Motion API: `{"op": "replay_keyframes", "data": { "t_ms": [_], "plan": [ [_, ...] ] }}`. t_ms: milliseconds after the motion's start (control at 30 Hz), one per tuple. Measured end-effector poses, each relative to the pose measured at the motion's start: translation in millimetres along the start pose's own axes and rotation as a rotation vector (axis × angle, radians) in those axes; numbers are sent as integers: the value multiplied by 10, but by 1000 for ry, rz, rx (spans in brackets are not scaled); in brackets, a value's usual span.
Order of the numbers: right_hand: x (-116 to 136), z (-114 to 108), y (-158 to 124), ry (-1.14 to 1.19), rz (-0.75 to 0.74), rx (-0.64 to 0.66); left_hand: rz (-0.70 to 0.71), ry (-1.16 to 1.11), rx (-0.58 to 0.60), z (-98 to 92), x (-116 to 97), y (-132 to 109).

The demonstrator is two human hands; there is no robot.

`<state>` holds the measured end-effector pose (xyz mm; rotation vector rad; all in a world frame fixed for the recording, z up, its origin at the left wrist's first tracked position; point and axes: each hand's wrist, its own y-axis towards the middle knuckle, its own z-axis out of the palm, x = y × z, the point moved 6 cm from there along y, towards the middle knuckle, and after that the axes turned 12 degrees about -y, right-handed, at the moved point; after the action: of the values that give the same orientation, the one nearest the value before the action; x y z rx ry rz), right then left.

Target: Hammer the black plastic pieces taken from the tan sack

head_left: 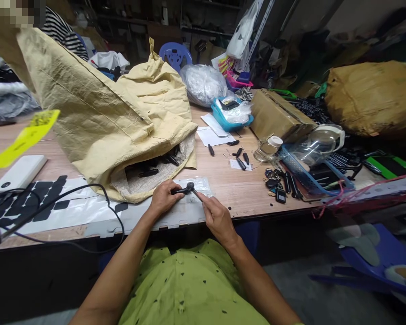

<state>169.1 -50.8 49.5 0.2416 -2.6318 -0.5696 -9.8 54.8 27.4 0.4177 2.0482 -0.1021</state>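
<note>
My left hand is closed around a small black part with a round head, held just above the table's front edge. My right hand pinches something thin at that round head; I cannot make out what. Both hands hover over a clear plastic sheet. Just behind them a large yellow woven sack lies open on its side, with several black parts spilling out of its mouth.
On the left lie a white sheet with black pads, a black cable and a white box. Small black pieces, a jar, a blue basket, a cardboard box and a blue tray crowd the right. A person in stripes sits far left.
</note>
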Motion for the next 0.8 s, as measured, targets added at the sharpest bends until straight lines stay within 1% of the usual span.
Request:
{"op": "replay_keyframes", "data": {
  "t_ms": [133,267,400,533,700,800],
  "plan": [
    [-137,-46,64,-50,69,-59,-12,34,13,-4,-9,-7],
    [-393,-47,160,-269,152,-96,-19,74,4,-6,-34,-23],
    [-556,32,208,-451,167,-104,17,103,-10,-10,-63,-39],
    [-549,91,203,-499,187,-128,40,116,16,-4,-49,-49],
    [-501,99,201,-540,192,-149,58,105,19,5,-10,-17],
    [-508,106,203,-549,192,-136,59,48,10,-18,-51,-23]
  ]
}}
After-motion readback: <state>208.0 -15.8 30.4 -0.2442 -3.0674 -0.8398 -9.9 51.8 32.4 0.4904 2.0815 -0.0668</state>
